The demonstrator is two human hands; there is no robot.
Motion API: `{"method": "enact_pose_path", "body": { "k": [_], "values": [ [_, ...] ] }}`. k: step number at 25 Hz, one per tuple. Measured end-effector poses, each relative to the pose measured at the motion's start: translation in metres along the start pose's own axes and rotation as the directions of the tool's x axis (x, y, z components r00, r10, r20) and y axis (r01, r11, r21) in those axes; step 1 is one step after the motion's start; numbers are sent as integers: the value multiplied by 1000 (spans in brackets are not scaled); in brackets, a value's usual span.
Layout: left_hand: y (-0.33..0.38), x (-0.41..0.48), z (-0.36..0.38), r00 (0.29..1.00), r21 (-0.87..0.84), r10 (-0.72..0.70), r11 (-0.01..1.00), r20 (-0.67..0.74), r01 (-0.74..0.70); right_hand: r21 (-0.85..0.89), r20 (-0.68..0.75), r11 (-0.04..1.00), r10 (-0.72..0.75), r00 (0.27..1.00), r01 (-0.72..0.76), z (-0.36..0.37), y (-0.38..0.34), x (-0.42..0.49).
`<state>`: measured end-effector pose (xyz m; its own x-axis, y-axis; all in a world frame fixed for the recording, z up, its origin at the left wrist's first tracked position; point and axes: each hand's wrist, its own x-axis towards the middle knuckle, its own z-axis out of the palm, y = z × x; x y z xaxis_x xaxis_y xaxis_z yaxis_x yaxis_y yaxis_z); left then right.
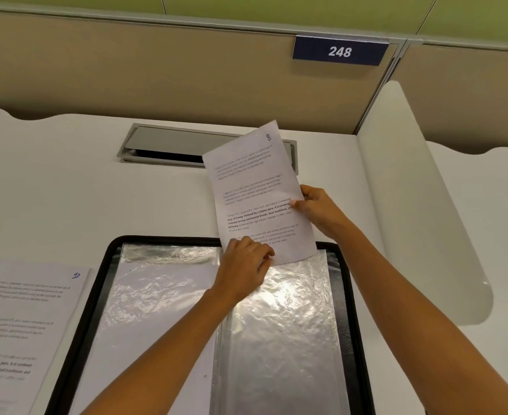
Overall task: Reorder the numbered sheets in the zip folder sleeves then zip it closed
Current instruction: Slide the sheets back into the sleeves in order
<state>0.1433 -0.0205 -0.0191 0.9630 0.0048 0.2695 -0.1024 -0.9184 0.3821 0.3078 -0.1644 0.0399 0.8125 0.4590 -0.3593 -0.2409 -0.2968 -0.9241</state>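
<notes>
A black zip folder [348, 295] lies open on the white desk, its clear plastic sleeves spread left and right. A printed sheet numbered 8 [252, 187] stands tilted over the top edge of the right sleeve [294, 324], its lower edge at the sleeve's mouth. My right hand [318, 209] pinches the sheet's right edge. At the sheet's bottom left corner my left hand [245, 266] grips the sheet together with the sleeve's top edge. The left sleeve [156, 295] shows a blank white sheet inside.
A stack of printed sheets [22, 324], topped by one numbered 10, lies left of the folder. A grey cable hatch [168, 145] sits in the desk behind the sheet. A white divider panel [411, 205] stands at the right, a beige partition with sign 248 [339, 51] behind.
</notes>
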Motion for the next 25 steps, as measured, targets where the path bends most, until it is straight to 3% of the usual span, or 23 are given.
{"method": "enact_pose_path", "body": {
  "k": [3, 5, 7, 13, 18, 25],
  "values": [
    [16, 10, 8, 998, -24, 11, 1000, 56, -10, -247, 94, 964, 126, 988, -100, -11, 1, -7],
    [25, 14, 12, 995, -40, 11, 999, 103, -7, -495, 87, 852, 242, 966, -169, -21, 0, -10],
    [33, 17, 16, 993, -73, 8, 997, 115, 0, -626, 65, 757, 290, 955, -188, -27, 2, -11],
    [57, 29, 23, 996, -102, 33, 994, 78, -25, -582, -45, 785, 231, 972, -213, -23, 12, -4],
    [65, 38, 25, 999, -143, -48, 988, 14, 50, -562, -85, 801, 191, 978, -205, -17, 19, -7],
    [63, 55, 21, 960, -249, -230, 932, 160, 265, -505, -30, 822, 287, 957, -263, -21, 18, -21]
  ]
}}
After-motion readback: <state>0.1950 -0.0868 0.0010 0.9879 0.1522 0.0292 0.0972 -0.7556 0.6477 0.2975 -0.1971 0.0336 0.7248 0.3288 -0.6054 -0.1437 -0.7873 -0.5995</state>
